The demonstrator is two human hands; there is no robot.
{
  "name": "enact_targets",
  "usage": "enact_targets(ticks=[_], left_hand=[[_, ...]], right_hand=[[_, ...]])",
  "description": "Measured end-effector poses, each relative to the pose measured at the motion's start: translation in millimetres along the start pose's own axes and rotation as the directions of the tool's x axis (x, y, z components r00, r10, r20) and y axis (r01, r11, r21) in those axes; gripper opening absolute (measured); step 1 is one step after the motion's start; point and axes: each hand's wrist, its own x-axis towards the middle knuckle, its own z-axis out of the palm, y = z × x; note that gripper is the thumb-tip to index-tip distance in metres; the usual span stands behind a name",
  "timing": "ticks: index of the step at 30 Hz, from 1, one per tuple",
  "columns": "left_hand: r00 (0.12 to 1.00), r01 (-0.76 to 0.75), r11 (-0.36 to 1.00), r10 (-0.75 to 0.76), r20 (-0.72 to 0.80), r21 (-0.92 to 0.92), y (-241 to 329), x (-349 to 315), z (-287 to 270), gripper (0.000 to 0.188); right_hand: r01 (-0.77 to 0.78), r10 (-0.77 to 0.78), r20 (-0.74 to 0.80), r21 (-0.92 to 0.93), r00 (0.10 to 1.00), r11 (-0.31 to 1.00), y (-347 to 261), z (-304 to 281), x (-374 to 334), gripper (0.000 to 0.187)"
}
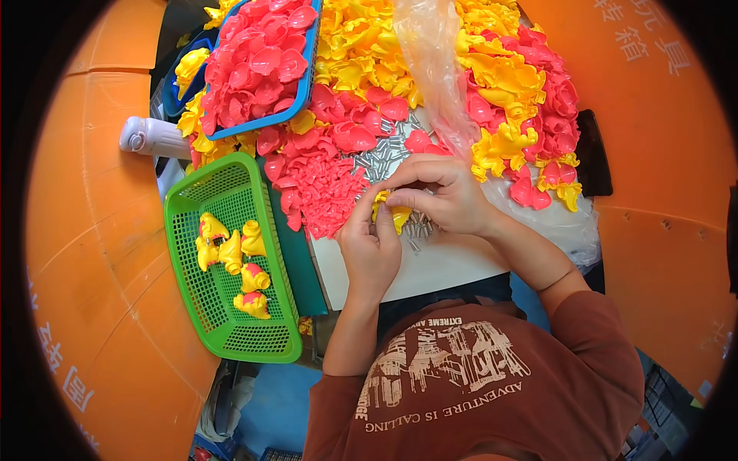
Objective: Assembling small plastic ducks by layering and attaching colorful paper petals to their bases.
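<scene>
Left hand (pixel 372 257) and right hand (pixel 448 197), nearly closed, are pinching yellow piece (pixel 401 218) above desk (pixel 438 265), apparently steadying it from both sides | silver pins (pixel 378 164) are lying near, seemingly for easy reach | green basket (pixel 290 338) is holding yellow-and-red pieces (pixel 231 254), probably keeping them separate

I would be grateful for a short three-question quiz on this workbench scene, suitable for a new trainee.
1. True or false: the left hand and the right hand meet at a yellow piece.
2. What colour are the pieces heaped in the blue tray? a) white b) pinkish red c) green
3. Fill in the gap: the green basket stands nearer the person's ____ hand.

Key: 1. True; 2. b; 3. left
</scene>
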Motion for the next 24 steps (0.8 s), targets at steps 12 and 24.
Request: enact_targets(ticks=[12,24], left_hand=[[0.994,0.014,0.980,-0.035,0.104,0.197,-6.9,-21.9,-10.0,0.020],[0.922,0.368,0.841,-0.386,0.038,-0.397,-22.0,-8.2,-34.5,0.020]], right_hand=[[-0.559,0.364,0.439,0.488,0.821,0.670,26.7,-2.1,-5.9,0.016],[-0.116,0.215,-0.043,-0.933,0.976,0.342,41.0,-25.2,37.1,0.030]])
